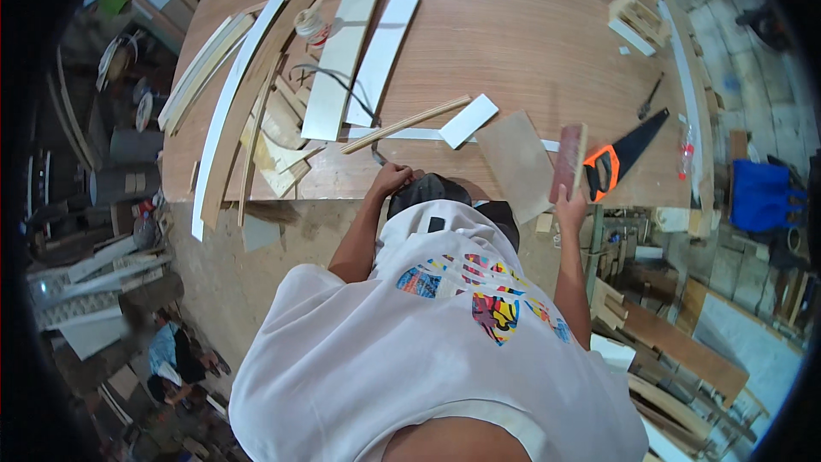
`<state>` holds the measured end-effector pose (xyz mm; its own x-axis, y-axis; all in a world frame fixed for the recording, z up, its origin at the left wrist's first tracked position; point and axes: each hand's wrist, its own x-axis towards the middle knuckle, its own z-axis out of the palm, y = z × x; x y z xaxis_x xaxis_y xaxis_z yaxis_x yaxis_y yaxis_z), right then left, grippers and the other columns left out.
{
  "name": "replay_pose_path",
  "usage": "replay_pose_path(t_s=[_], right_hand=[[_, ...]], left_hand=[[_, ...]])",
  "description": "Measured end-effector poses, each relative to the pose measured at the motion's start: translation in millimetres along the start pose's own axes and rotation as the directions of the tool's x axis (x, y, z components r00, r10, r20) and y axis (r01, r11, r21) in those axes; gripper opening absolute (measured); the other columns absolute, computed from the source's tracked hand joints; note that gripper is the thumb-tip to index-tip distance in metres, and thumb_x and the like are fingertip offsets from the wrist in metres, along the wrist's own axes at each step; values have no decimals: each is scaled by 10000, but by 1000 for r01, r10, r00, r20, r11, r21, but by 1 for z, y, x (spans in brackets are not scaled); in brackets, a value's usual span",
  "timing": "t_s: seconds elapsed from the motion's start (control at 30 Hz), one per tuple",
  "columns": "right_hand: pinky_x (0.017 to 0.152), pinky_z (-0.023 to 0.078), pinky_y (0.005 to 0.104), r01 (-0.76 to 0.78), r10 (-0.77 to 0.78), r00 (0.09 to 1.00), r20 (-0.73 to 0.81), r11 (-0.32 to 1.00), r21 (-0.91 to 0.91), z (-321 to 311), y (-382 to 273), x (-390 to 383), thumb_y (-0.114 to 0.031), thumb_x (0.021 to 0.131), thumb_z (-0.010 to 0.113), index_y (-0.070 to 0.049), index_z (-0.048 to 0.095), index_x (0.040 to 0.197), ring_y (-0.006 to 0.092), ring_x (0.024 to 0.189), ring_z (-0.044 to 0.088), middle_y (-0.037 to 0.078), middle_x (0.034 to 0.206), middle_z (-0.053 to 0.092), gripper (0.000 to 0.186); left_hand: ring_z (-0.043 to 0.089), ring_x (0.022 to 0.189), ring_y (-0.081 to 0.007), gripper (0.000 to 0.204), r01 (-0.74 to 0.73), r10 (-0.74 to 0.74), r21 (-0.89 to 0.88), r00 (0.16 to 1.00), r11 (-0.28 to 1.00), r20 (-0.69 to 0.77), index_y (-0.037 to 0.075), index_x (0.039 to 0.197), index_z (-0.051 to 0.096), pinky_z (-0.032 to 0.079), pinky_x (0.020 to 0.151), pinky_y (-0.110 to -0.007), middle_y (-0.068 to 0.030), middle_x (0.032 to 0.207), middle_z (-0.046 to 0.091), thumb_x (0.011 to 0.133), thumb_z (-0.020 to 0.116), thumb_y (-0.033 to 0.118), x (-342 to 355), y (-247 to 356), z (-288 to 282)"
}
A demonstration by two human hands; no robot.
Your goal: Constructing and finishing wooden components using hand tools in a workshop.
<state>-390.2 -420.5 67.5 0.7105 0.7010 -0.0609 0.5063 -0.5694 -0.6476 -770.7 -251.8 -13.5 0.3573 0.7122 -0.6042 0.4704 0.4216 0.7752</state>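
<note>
My right hand (570, 205) is closed round the lower end of a sanding block (568, 161), a flat wooden piece with a reddish-brown face, upright at the table's front edge. Right beside it lies a handsaw (629, 154) with an orange and black handle. A thin brownish sheet (517, 158) is to the left of the block, its near corner past the table edge. My left hand (393, 178) is closed at the front edge, close to the end of a dark cable (351, 96); whatever its fingers hold is hidden.
Long white boards (376, 60) and wood strips (406, 124) cover the table's left half, with a white jar (311, 27) among them. A short white piece (469, 121) lies mid-table. On the right are a small wooden frame (637, 21) and a clear bottle (687, 152). Another person (175, 359) is at lower left.
</note>
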Motion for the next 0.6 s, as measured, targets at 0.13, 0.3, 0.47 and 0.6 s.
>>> replay_pose_path(t_s=[0.13, 0.3, 0.47, 0.6], right_hand=[[580, 502, 388, -160, 174, 980, -101, 978, 131, -3, 21, 0, -237, 791, 598, 38, 569, 926, 315, 716, 625, 187, 817, 623, 307], [429, 530, 302, -289, 310, 951, -9, 895, 341, -15, 31, 7, -231, 781, 633, 32, 564, 987, 213, 663, 616, 127, 891, 610, 341], [442, 527, 287, -450, 438, 890, 128, 795, 407, -29, 69, 20, -266, 787, 641, -1, 562, 1035, 194, 700, 609, 102, 950, 600, 372], [395, 465, 246, -513, 497, 857, 135, 803, 302, -40, 94, 29, -292, 776, 670, -64, 570, 1027, 142, 609, 567, 43, 885, 591, 354]], left_hand=[[567, 568, -118, 278, 106, -107, -109, 994, 988, 1, -10, 778, 663, 453, 531, -233, -56, 667, 622, 772, 538, 238, 2, -6, -7], [573, 534, -133, 263, 57, -65, -184, 997, 981, -38, -7, 788, 642, 451, 486, -238, -72, 660, 618, 812, 511, 220, -3, -7, -11], [529, 424, -128, 256, -106, 24, -296, 964, 949, -266, -15, 737, 617, 393, 374, -238, -67, 543, 565, 814, 507, 203, -20, 21, -38], [490, 379, -113, 232, -292, -23, -319, 704, 902, -710, -1, 747, 601, 356, 342, -244, -51, 521, 549, 828, 517, 199, -14, 8, -74]])
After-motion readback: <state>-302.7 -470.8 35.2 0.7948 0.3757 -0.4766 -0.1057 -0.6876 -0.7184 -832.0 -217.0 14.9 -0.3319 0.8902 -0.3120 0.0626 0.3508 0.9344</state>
